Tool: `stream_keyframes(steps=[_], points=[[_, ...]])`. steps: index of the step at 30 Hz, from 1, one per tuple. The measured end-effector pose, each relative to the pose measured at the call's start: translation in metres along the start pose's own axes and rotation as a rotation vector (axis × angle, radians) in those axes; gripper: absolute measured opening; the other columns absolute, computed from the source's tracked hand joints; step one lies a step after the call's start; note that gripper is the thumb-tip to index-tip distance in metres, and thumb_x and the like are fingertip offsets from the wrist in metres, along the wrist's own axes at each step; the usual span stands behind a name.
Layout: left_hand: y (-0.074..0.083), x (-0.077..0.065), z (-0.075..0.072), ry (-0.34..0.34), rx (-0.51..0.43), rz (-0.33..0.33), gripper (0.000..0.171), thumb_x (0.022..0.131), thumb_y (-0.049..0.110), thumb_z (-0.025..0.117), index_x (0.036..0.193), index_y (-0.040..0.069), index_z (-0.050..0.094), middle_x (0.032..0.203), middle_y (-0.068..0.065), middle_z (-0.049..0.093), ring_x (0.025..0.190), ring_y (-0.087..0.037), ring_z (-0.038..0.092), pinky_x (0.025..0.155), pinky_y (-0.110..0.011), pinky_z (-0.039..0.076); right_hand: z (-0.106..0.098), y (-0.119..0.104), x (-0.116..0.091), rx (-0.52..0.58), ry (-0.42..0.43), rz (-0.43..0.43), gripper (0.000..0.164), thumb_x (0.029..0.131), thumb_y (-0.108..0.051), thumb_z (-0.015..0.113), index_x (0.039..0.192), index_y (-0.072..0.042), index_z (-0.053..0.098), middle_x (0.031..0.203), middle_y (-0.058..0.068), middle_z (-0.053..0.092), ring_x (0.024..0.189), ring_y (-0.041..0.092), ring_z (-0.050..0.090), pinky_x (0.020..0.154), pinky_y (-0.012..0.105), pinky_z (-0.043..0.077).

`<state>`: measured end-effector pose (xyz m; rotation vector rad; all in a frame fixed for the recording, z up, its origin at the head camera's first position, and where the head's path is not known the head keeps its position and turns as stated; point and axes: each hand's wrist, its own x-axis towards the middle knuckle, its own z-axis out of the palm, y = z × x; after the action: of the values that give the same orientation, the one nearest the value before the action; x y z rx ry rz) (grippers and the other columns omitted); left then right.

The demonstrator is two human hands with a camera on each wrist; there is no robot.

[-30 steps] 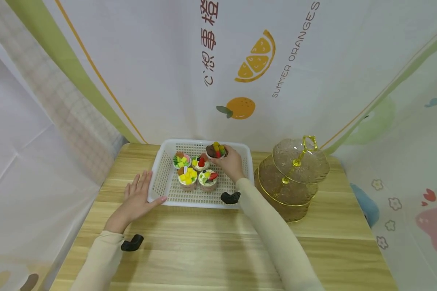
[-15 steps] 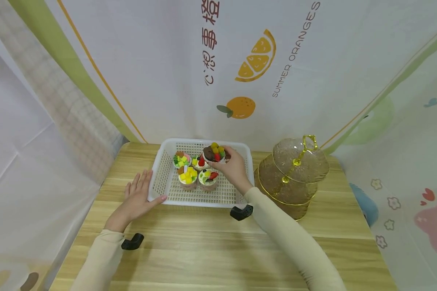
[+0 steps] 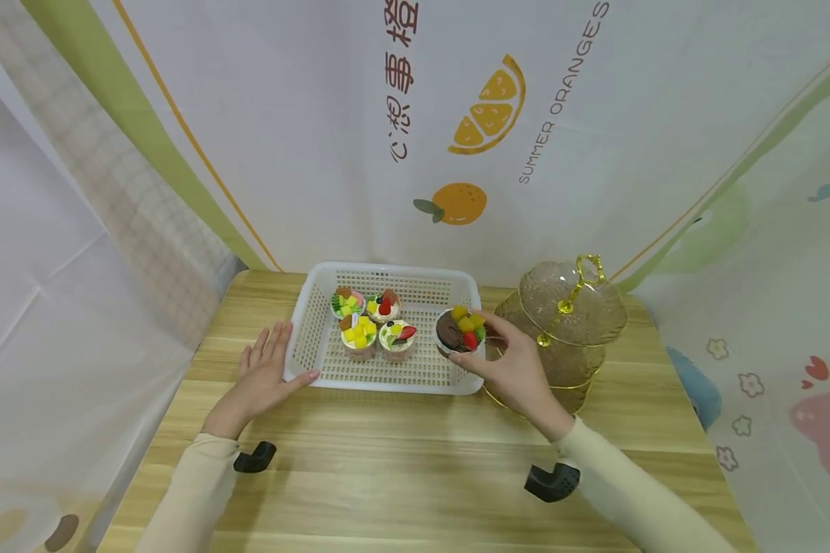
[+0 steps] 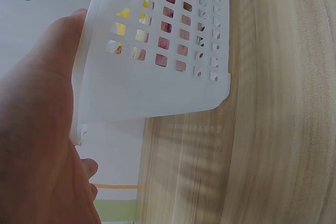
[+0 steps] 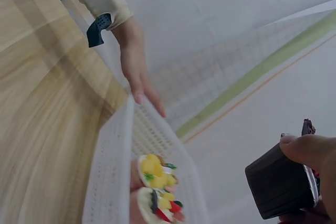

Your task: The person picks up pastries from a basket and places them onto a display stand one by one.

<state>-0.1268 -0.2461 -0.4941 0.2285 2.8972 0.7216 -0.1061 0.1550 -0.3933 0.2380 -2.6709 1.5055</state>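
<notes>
My right hand grips a chocolate dessert cup between thumb and fingers, above the right end of a white plastic basket. Yellow, red and green fruit pieces top it, and its dark side shows in the right wrist view. With fairly straight fingers, my left hand rests against the basket's front left corner, the thumb along the front rim. Inside the basket stand several cream dessert cups, among them one with yellow cubes and one with a strawberry slice.
A three-tier, gold-edged clear cake stand stands right of the basket, partly behind my right hand. Both stand on a wooden table. A printed cloth hangs close behind the table.
My right hand has lifted the chocolate dessert cup from the back of the basket and carried it right and toward me. My left hand stays at the basket corner.
</notes>
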Motion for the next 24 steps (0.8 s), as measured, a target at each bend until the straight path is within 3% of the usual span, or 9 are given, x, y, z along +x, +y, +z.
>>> stream_keyframes(steps=[4,7,11,14,18,21,24], points=[[0.001,0.0,0.0,-0.004,0.0,0.0,0.107,0.09,0.063,0.056,0.159,0.004,-0.001,0.166,-0.024,-0.005,0.152,-0.048,-0.007,0.114,-0.074,-0.003,-0.038,-0.001,-0.021,-0.024,0.06,-0.006,0.066,0.074,-0.025,0.088,0.134,-0.014,0.061,0.119,0.005,0.069,0.102,0.011,0.065,0.088,0.027,0.056],[0.0,0.001,0.001,-0.005,-0.002,-0.001,0.107,0.09,0.063,0.056,0.159,0.004,-0.001,0.166,-0.023,-0.005,0.152,-0.048,-0.008,0.114,-0.073,-0.003,-0.066,-0.003,-0.03,-0.059,0.114,-0.001,0.066,0.075,-0.021,0.088,0.134,-0.012,0.06,0.118,-0.002,0.065,0.099,-0.002,0.062,0.081,0.011,0.051],[-0.001,0.001,0.001,-0.006,-0.006,0.001,0.107,0.091,0.063,0.056,0.159,0.004,-0.002,0.166,-0.023,-0.006,0.152,-0.048,-0.009,0.114,-0.073,-0.003,-0.096,-0.003,-0.033,-0.132,0.175,-0.009,0.065,0.077,-0.02,0.086,0.135,-0.013,0.06,0.115,-0.021,0.059,0.095,-0.012,0.057,0.074,0.007,0.047],[-0.002,0.0,0.0,-0.005,-0.007,-0.002,0.108,0.091,0.063,0.056,0.159,0.005,-0.003,0.166,-0.025,-0.005,0.152,-0.048,-0.009,0.113,-0.074,-0.004,-0.111,-0.001,-0.029,-0.183,0.216,-0.001,0.063,0.077,-0.024,0.086,0.134,-0.016,0.061,0.113,-0.023,0.06,0.095,-0.01,0.056,0.079,0.013,0.045],[-0.001,0.0,-0.001,-0.003,-0.008,0.0,0.108,0.091,0.063,0.057,0.159,0.005,-0.004,0.165,-0.027,-0.003,0.152,-0.049,-0.009,0.113,-0.074,-0.004,-0.122,0.007,-0.021,-0.23,0.24,0.05,0.065,0.078,-0.032,0.084,0.136,-0.014,0.06,0.128,0.002,0.064,0.111,0.011,0.058,0.098,0.038,0.044],[0.0,0.0,0.0,-0.005,-0.007,0.006,0.108,0.091,0.063,0.056,0.159,0.004,-0.003,0.165,-0.027,-0.003,0.152,-0.048,-0.009,0.113,-0.074,-0.004,-0.128,0.013,-0.017,-0.231,0.229,0.095,0.069,0.079,-0.038,0.083,0.138,-0.011,0.058,0.139,0.016,0.059,0.127,0.032,0.054,0.105,0.057,0.039],[0.0,0.001,0.0,-0.009,-0.005,0.006,0.108,0.091,0.063,0.056,0.159,0.003,-0.003,0.165,-0.027,-0.003,0.152,-0.048,-0.01,0.113,-0.074,-0.004,-0.13,0.018,-0.015,-0.234,0.22,0.128,0.072,0.079,-0.043,0.082,0.139,-0.01,0.057,0.141,0.018,0.058,0.133,0.037,0.049,0.106,0.059,0.038]])
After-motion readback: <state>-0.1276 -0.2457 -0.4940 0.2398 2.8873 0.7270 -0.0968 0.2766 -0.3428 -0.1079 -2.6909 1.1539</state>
